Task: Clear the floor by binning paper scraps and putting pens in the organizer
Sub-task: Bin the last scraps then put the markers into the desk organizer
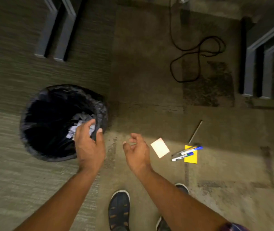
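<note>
A round bin (32, 124) with a black liner stands on the carpet at left, with white paper scraps (82, 116) inside. My left hand (89, 144) hovers over its right rim, fingers spread above the scraps and thumb outside the rim. My right hand (137, 152) hangs loosely curled and empty just right of the bin. A white paper scrap (160, 147) lies on the floor beside it. Farther right, blue-capped markers (187, 151) rest across a yellow paper scrap (191, 158). A thin grey pen (195, 131) lies above them. No organizer is in view.
A black cable (198, 54) loops on the floor at the back right. Grey furniture legs stand at the back left (56, 29) and right (256, 64). My dark shoes (119, 210) are at the bottom centre.
</note>
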Motion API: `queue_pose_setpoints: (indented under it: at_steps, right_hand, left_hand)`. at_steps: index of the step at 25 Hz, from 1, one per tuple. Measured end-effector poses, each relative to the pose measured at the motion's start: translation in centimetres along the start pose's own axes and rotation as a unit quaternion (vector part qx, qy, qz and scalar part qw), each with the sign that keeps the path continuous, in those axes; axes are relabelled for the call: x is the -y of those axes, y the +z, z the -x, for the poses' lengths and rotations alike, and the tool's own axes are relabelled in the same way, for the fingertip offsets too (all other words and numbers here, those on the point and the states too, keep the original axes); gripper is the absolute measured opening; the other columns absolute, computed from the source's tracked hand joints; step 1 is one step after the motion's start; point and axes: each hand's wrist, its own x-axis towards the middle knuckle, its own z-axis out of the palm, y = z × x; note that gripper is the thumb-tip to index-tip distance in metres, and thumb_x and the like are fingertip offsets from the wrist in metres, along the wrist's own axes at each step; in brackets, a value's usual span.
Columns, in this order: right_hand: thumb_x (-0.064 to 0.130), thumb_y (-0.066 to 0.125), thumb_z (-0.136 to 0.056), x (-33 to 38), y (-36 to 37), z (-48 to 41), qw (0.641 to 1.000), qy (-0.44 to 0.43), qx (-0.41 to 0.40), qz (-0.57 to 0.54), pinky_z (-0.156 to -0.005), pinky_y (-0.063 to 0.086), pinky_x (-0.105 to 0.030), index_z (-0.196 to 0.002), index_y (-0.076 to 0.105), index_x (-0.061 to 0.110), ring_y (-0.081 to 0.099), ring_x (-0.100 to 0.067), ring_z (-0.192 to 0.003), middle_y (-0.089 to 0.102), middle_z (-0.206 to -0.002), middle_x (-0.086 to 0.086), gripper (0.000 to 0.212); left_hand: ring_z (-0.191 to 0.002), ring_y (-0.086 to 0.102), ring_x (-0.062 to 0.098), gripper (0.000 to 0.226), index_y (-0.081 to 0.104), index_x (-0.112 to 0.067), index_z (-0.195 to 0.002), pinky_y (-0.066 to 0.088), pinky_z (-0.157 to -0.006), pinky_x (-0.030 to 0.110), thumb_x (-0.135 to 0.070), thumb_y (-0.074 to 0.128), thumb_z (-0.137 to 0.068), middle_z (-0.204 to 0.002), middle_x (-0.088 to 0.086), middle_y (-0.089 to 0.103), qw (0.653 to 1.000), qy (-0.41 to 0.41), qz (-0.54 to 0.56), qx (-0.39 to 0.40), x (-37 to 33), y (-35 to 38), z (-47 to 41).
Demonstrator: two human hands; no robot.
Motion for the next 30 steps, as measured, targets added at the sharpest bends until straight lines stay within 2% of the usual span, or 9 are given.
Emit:
queue_pose_setpoints:
  at_steps: [5, 8, 10, 12, 15, 19, 23, 26, 30]
  right_hand:
    - [0.027, 0.066, -0.085, -8.4, -6.6, -3.4, 0.992, 0.099, -0.079, -0.03, -0.086, 0.058, -0.046, -0.121, 0.06, 0.019, 0.07, -0.028, -0.085, 0.07, -0.104, -0.003, 0.037]
    - [0.022, 0.068, -0.091, -13.3, -10.7, -4.8, 0.979, 0.164, -0.111, -0.049, -0.086, 0.056, -0.037, -0.12, 0.06, 0.016, 0.069, -0.028, -0.089, 0.07, -0.098, -0.002, 0.031]
    - [0.018, 0.067, -0.09, -17.0, -13.0, -5.9, 0.967, 0.202, -0.142, -0.06, -0.086, 0.055, -0.035, -0.115, 0.063, 0.016, 0.067, -0.027, -0.085, 0.07, -0.09, -0.003, 0.025]
    - [0.02, 0.065, -0.089, -20.7, -14.9, -7.1, 0.955, 0.242, -0.164, -0.047, -0.087, 0.055, -0.034, -0.108, 0.064, 0.021, 0.07, -0.031, -0.091, 0.075, -0.095, -0.009, 0.019]
    - [0.026, 0.066, -0.091, -25.7, -17.1, -8.7, 0.946, 0.28, -0.163, -0.016, -0.086, 0.049, -0.029, -0.111, 0.064, 0.016, 0.069, -0.032, -0.104, 0.076, -0.107, -0.013, 0.023]
    - [0.03, 0.07, -0.089, -30.9, -18.4, -11.5, 0.938, 0.301, -0.173, -0.013, -0.088, 0.051, -0.03, -0.102, 0.068, 0.016, 0.069, -0.03, -0.104, 0.075, -0.108, -0.01, 0.019]
    - [0.03, 0.068, -0.091, -34.7, -18.4, -14.6, 0.935, 0.306, -0.179, -0.01, -0.084, 0.05, -0.03, -0.099, 0.07, 0.011, 0.069, -0.031, -0.103, 0.076, -0.105, -0.013, 0.021]
    - [0.029, 0.065, -0.093, -36.1, -18.0, -16.2, 0.942, 0.286, -0.172, 0.015, -0.087, 0.05, -0.032, -0.101, 0.071, 0.005, 0.069, -0.033, -0.105, 0.075, -0.107, -0.014, 0.026]
    - [0.03, 0.066, -0.089, -36.6, -17.7, -17.2, 0.942, 0.285, -0.172, 0.026, -0.085, 0.052, -0.035, -0.099, 0.072, 0.005, 0.069, -0.035, -0.102, 0.076, -0.103, -0.015, 0.028]
  left_hand:
    - [-0.114, 0.061, 0.033, 0.035, 0.065, -0.011, -0.127, 0.049, -0.105, 0.05, -0.007, 0.07, -0.092, -0.122, 0.012, 0.063, 0.993, 0.071, -0.027, 0.087, -2.1, 6.7, 2.0]
    - [-0.114, 0.063, 0.029, 0.032, 0.067, -0.012, -0.124, 0.047, -0.101, 0.035, -0.009, 0.071, -0.092, -0.122, 0.011, 0.065, 0.984, 0.073, -0.039, 0.155, -2.9, 11.5, 3.9]
    - [-0.111, 0.063, 0.025, 0.031, 0.068, -0.014, -0.123, 0.048, -0.097, 0.032, -0.012, 0.071, -0.093, -0.122, 0.009, 0.066, 0.975, 0.071, -0.047, 0.203, -2.8, 15.4, 5.5]
    - [-0.108, 0.065, 0.023, 0.03, 0.069, -0.014, -0.121, 0.052, -0.096, 0.034, -0.013, 0.072, -0.092, -0.121, 0.008, 0.068, 0.968, 0.064, -0.046, 0.236, -2.6, 19.4, 7.2]
    - [-0.097, 0.067, 0.021, 0.026, 0.072, -0.013, -0.114, 0.057, -0.091, 0.04, -0.01, 0.074, -0.089, -0.113, 0.007, 0.071, 0.957, 0.053, -0.029, 0.284, -2.2, 25.8, 10.1]
    - [-0.082, 0.067, 0.021, 0.016, 0.075, -0.014, -0.099, 0.058, -0.085, 0.038, -0.011, 0.075, -0.083, -0.094, 0.004, 0.073, 0.931, 0.043, -0.026, 0.362, -2.0, 33.5, 13.8]
    - [-0.076, 0.069, 0.024, 0.001, 0.075, -0.012, -0.084, 0.058, -0.074, 0.035, -0.013, 0.075, -0.083, -0.078, 0.0, 0.07, 0.893, 0.076, -0.097, 0.434, -1.5, 40.0, 16.0]
    - [-0.078, 0.067, 0.029, 0.005, 0.074, -0.011, -0.082, 0.056, -0.072, 0.039, -0.014, 0.07, -0.084, -0.081, 0.007, 0.073, 0.865, 0.144, -0.147, 0.458, -0.6, 43.0, 17.1]
    - [-0.082, 0.064, 0.033, 0.012, 0.075, -0.008, -0.087, 0.05, -0.071, 0.039, -0.019, 0.07, -0.088, -0.089, 0.014, 0.069, 0.853, 0.2, -0.198, 0.44, -0.1, 44.6, 18.2]
